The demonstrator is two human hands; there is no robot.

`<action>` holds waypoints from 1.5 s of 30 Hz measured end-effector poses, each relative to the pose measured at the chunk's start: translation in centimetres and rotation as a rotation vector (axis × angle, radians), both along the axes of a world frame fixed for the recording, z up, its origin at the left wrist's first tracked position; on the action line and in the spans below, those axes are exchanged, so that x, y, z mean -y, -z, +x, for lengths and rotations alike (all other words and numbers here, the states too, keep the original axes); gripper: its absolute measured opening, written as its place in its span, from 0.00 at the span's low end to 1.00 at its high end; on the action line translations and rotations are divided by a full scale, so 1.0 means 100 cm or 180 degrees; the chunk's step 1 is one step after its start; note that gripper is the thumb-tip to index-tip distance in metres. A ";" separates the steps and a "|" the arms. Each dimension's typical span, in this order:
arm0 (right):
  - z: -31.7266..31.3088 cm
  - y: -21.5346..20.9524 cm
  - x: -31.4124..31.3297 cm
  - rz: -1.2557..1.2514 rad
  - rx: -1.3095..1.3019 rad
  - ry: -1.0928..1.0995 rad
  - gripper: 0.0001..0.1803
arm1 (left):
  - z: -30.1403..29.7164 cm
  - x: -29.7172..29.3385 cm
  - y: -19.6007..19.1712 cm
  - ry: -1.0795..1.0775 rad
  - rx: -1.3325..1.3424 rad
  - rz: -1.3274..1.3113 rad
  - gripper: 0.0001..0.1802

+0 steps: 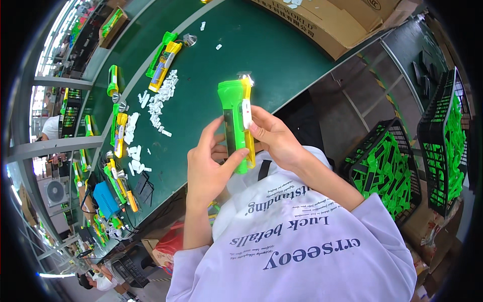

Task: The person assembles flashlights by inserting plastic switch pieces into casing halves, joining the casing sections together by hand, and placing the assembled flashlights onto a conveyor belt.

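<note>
In front of my chest I hold a flashlight point(232, 100) upright, its wide head pointing away from me. It has a green shell with a dark panel, and a yellow half point(251, 157) along the right side. My left hand point(205, 166) is closed round the green shell, thumb across the lower end. My right hand point(275, 137) grips the right side, its thumb by a slim white plastic piece point(247, 111) lying against the flashlight. A shiny reflector point(246, 77) sticks out at the head end. Some of my fingers are hidden behind the flashlight.
Small white plastic parts point(162, 100) lie heaped on the green table point(201, 70). Opened green and yellow flashlights point(165, 64) line its left side, near a blue box point(105, 199). A cardboard box point(322, 30) stands at the far right. Black crates point(385, 168) of green parts stand right.
</note>
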State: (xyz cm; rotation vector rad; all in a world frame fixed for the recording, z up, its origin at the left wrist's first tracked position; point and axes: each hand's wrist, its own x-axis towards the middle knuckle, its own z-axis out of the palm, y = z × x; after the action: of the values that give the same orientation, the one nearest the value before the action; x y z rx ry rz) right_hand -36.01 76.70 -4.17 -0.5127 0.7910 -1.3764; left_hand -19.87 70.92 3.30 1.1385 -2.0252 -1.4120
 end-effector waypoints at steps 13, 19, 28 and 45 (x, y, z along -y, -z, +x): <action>0.000 -0.004 -0.001 -0.0071 -0.0272 0.0131 0.30 | 0.000 -0.005 0.014 -0.0275 -0.0893 0.0949 0.36; 0.000 -0.005 -0.001 -0.0088 -0.0357 0.0172 0.29 | -0.010 -0.008 0.017 -0.0445 -0.0624 0.0666 0.37; 0.001 -0.001 -0.002 -0.0112 -0.0508 0.0224 0.25 | -0.012 -0.010 0.026 -0.0519 -0.0725 0.0551 0.34; 0.028 -0.002 -0.002 0.0254 -0.2443 0.0759 0.23 | -0.022 -0.013 0.030 -0.0720 0.0114 -0.0305 0.12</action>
State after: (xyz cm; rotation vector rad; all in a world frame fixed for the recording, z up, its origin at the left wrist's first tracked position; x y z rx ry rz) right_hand -33.24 76.90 -4.02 -0.9272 1.5608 -1.3539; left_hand -22.09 72.26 0.27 1.3122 -1.8966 -1.1792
